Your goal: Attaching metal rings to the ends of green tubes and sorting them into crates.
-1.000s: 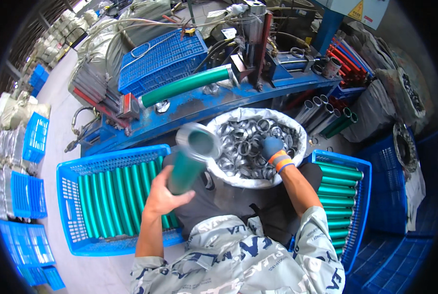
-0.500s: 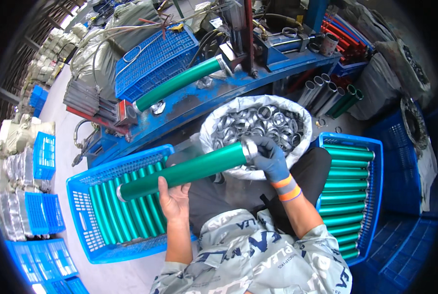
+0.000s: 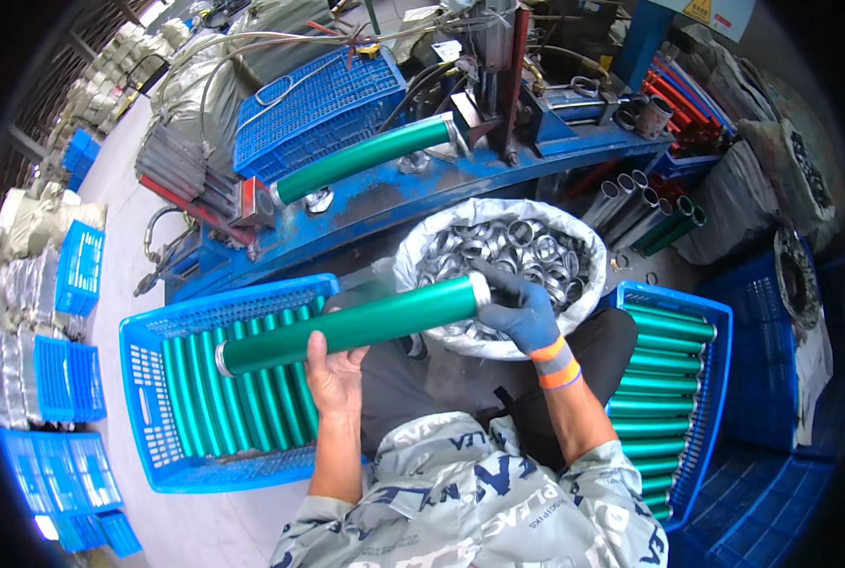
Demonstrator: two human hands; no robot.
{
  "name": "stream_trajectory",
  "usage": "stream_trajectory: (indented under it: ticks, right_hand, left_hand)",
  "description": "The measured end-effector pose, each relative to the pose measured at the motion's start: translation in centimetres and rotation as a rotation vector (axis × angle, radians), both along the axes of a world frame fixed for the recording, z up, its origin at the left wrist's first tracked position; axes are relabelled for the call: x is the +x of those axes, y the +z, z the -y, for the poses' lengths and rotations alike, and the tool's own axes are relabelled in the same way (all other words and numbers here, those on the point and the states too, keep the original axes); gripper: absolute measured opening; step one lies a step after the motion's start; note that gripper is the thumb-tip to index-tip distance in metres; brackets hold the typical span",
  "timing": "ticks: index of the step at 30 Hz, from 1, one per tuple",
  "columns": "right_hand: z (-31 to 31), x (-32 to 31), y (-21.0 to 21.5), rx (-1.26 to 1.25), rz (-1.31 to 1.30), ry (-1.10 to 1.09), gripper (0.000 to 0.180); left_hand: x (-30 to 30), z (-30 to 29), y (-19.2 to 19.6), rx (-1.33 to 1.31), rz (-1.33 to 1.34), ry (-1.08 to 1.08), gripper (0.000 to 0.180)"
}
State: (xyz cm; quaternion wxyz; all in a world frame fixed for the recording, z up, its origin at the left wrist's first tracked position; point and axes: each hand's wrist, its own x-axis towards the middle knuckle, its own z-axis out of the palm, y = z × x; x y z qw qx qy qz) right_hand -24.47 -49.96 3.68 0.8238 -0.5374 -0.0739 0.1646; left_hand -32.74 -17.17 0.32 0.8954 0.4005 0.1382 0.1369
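A blue table (image 3: 375, 197) runs across the far side, a clamped tube (image 3: 366, 159) lying lengthwise between its end fittings, which probably hold it in line. Nearer, a left crate (image 3: 142, 407) and a right crate (image 3: 715, 398) flank the person's legs, seemingly so that either is within easy reach; each carries green tubes side by side, likely laid parallel to save room. Between the crates, just before the knees, a white-lined tub (image 3: 517, 209) is heaped with loose metal rings (image 3: 508, 257).

The held tube (image 3: 356, 325), green, lies slantwise above the lap, its right end higher in view, near the tub, its left end over the left crate. The bare left hand (image 3: 335, 379) grasps it from beneath near the middle, thumb on the near side, presumably to bear the weight. The gloved right hand (image 3: 522, 312) grips the right end, at the silver collar (image 3: 480, 288), perhaps to steady it.
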Motion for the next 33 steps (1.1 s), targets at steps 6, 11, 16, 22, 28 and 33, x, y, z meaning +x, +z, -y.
stream_trajectory:
  ticks: [6,11,16,22,28,33]
  right_hand:
    - [-2.8,11.0,0.5,-0.140,0.323,0.099,0.062]
    - [-13.7,23.6,2.9,-0.865,0.845,-0.145,0.065]
    - [-12.6,34.8,-3.6,-1.691,0.968,-0.474,0.072]
    - [-14.3,30.1,3.0,-1.284,1.265,-0.369,0.063]
    - [-1.1,15.2,9.8,-0.287,0.573,-0.385,0.073]
    - [8.3,3.0,5.4,-0.101,0.413,-0.681,0.068]
  left_hand:
    - [0.3,-3.3,0.5,-0.271,-0.149,0.165,0.063]
    - [-1.9,-7.7,0.8,-0.328,-0.050,0.184,0.063]
    - [2.1,-6.5,-0.3,-0.339,0.008,0.055,0.057]
    - [4.1,-9.5,-2.9,-0.187,-0.038,0.029,0.056]
    - [17.2,-2.1,-4.4,-0.136,-0.033,-0.194,0.066]
    - [33.9,-0.5,-2.4,-0.110,-0.002,-0.014,0.068]
